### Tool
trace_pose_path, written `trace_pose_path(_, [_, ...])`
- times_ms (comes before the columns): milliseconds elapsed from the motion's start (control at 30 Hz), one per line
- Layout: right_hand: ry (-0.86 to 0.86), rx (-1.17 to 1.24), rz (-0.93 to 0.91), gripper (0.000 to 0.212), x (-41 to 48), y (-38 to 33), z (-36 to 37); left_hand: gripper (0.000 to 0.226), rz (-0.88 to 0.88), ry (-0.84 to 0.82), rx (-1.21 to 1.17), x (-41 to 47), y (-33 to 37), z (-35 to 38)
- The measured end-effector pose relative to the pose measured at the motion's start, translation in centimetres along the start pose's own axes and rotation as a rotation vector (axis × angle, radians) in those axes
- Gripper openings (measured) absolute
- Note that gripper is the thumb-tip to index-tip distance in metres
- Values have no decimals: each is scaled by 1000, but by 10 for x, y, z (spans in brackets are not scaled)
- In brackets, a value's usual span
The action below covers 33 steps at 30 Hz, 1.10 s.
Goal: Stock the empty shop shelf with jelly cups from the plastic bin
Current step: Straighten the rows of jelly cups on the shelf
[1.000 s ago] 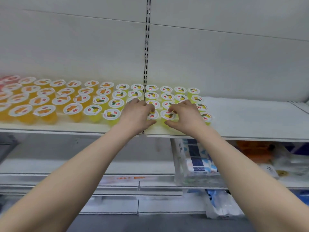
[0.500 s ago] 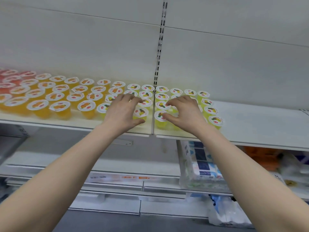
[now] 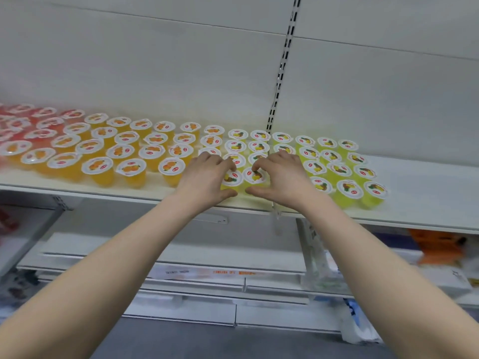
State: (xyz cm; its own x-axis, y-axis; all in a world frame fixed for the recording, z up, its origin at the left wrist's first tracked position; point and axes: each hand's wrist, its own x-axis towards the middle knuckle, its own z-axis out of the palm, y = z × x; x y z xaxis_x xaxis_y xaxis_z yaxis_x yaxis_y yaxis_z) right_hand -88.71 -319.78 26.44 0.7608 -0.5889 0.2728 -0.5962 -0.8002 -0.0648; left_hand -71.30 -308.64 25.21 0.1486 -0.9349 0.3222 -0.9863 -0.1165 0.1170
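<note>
In the head view we looked up along a white shelf [image 3: 425, 203] stocked with jelly cups [image 3: 153, 152], which stood upright in several rows from the back panel [image 3: 155, 68] to near the front edge. The colours ran in bands: red cups [image 3: 46, 123] at the far left, blurred; orange cups [image 3: 97, 167] next; then yellow ones around the middle; and greenish-yellow cups [image 3: 348, 189] at the right end of the stock. Beyond those the shelf board lay bare.

Both arms reached up to the front row at the middle. We saw the left hand [image 3: 204, 177] grasping the left yellow cup [image 3: 231, 178], fingers curled over its lid and thumb against its side near the shelf edge. The right hand [image 3: 282, 177] grasped the right yellow cup [image 3: 255, 175] the same way, fingertips on the lid and thumb low on the wall. The two cups stood touching or nearly so, both on the shelf board, between the hands.

A slotted upright rail [image 3: 281, 73] ran down the back panel to the cups just behind the right hand. Below, we made out lower shelves [image 3: 181, 260], a clear pack of goods [image 3: 315, 255] and an orange package [image 3: 435, 246], all too blurred to read
</note>
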Motion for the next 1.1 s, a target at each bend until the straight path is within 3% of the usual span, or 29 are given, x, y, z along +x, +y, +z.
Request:
trace_pose_path(167, [-6, 55, 44, 38, -9, 2, -3, 52, 21, 2, 3, -1, -5, 0])
trace_pose_path(467, [-2, 69, 72, 51, -9, 6, -9, 56, 35, 17, -31, -1, -8, 4])
trace_pose_path(600, [55, 100, 150, 34, 9, 10, -11, 55, 40, 43, -61, 0, -10, 9])
trace_pose_path(800, [-48, 49, 270, 35, 37, 6, -6, 68, 38, 155, -99, 8, -16, 5])
trace_pose_path(933, [-112, 80, 355, 39, 47, 3, -6, 52, -29, 59, -51, 39, -23, -8])
trace_pose_path(1100, [-157, 101, 373, 38, 47, -1, -12, 52, -15, -149, 57, 64, -19, -11])
